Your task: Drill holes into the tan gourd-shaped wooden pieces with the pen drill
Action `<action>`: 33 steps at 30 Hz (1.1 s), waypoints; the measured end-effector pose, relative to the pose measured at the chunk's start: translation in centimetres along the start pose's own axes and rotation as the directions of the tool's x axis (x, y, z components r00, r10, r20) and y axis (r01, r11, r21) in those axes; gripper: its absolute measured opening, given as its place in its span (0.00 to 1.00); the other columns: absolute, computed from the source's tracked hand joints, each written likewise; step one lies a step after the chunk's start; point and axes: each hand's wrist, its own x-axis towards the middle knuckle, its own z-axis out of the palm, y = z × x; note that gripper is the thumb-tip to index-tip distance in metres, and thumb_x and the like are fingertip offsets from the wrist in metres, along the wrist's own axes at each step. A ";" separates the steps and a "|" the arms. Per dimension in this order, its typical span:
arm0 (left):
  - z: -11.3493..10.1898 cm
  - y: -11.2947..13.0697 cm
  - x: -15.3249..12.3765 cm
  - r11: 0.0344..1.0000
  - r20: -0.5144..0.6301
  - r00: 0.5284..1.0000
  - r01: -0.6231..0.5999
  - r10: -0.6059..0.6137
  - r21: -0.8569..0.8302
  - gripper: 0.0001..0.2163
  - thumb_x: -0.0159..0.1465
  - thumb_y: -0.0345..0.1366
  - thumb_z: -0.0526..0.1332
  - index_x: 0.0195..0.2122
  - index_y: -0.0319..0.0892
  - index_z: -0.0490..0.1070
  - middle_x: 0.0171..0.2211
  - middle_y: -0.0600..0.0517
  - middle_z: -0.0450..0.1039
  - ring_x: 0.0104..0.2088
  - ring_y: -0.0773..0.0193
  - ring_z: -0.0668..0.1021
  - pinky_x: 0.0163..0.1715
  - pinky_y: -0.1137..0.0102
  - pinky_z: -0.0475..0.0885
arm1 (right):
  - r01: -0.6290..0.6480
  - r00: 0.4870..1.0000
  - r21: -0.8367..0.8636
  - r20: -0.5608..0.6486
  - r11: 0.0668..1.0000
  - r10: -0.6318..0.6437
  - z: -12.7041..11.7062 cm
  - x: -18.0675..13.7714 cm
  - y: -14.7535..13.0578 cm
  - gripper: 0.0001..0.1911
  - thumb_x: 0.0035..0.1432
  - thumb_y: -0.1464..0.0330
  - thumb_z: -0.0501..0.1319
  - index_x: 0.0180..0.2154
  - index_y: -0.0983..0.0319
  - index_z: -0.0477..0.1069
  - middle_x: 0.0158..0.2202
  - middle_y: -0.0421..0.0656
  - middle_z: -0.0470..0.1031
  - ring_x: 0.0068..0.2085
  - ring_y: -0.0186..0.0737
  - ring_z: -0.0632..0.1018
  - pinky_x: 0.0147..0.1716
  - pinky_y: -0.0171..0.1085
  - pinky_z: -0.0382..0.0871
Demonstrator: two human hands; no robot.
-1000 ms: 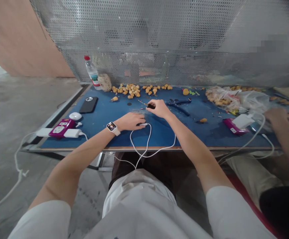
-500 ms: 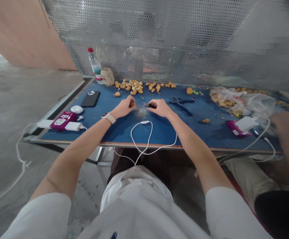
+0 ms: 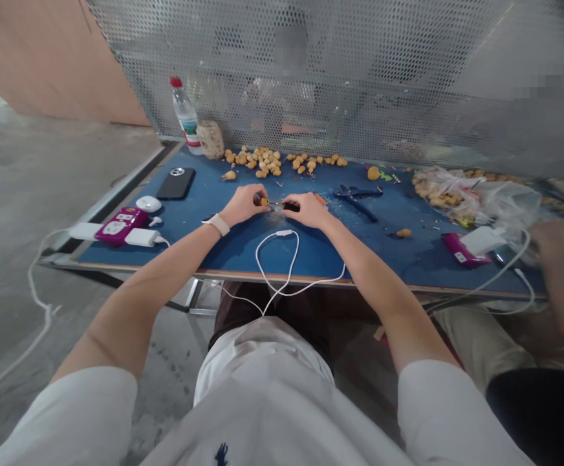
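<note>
My left hand (image 3: 244,204) is closed around a small yellow-orange lump (image 3: 264,202), much like the lumps on the table. Facing it, my right hand (image 3: 310,211) pinches a dark-handled tool (image 3: 290,207); a thin shaft seems to reach from it toward the lump. Whether the tip touches or enters the lump is too small to tell. Pale dust lies on the blue table (image 3: 233,252) under the hands. Dark blue pliers (image 3: 359,200) rest to the right of my right hand.
Yellowish lumps (image 3: 262,158) lie along the back by a mesh panel (image 3: 243,84). A bottle (image 3: 188,123), a jar (image 3: 211,140), a phone (image 3: 176,184) and a purple power strip (image 3: 123,226) stand left. A white cable (image 3: 284,265) loops in front. Right are a plastic bag (image 3: 500,200) and another person's arm (image 3: 561,272).
My hands have come closer together, with the lump and the dark-handled tool nearly meeting. The left hand has turned slightly, and the lump shows more yellow. The view has shifted a little.
</note>
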 end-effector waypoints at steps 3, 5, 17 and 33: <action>0.1 0.0 0.1 1.000 -0.012 1.000 -0.013 0.013 0.002 0.16 0.64 0.32 0.90 0.44 0.44 0.85 0.39 0.53 0.82 0.37 0.55 0.81 0.49 0.60 0.79 | 0.002 1.000 -0.029 0.005 1.000 -0.002 0.0 0.0 -0.2 0.17 0.77 0.66 0.79 0.62 0.61 0.95 0.58 0.54 0.98 0.59 0.63 0.96 0.69 0.57 0.89; 0.1 0.0 0.1 1.000 -0.028 0.999 -0.024 0.024 0.010 0.16 0.64 0.32 0.90 0.44 0.44 0.85 0.41 0.52 0.83 0.38 0.55 0.81 0.49 0.60 0.79 | 0.001 1.000 -0.039 0.007 0.999 -0.001 0.0 0.0 -0.3 0.17 0.77 0.67 0.79 0.62 0.61 0.95 0.59 0.54 0.98 0.59 0.63 0.96 0.70 0.57 0.88; 0.1 0.1 0.2 0.999 -0.084 0.996 -0.037 0.040 0.036 0.20 0.62 0.36 0.92 0.43 0.46 0.82 0.42 0.50 0.81 0.40 0.53 0.81 0.49 0.59 0.80 | -0.018 1.000 -0.050 0.009 0.999 0.019 -0.2 0.0 -0.2 0.17 0.78 0.65 0.78 0.63 0.61 0.95 0.58 0.54 0.98 0.58 0.61 0.96 0.68 0.55 0.88; 0.0 1.3 0.0 0.999 -0.086 0.996 -0.013 0.015 0.030 0.19 0.62 0.32 0.92 0.43 0.44 0.83 0.43 0.49 0.81 0.42 0.53 0.81 0.51 0.59 0.79 | -0.020 1.000 -0.040 0.002 0.999 0.020 -0.2 0.0 -0.3 0.17 0.78 0.62 0.78 0.62 0.60 0.95 0.58 0.54 0.98 0.57 0.62 0.95 0.67 0.56 0.88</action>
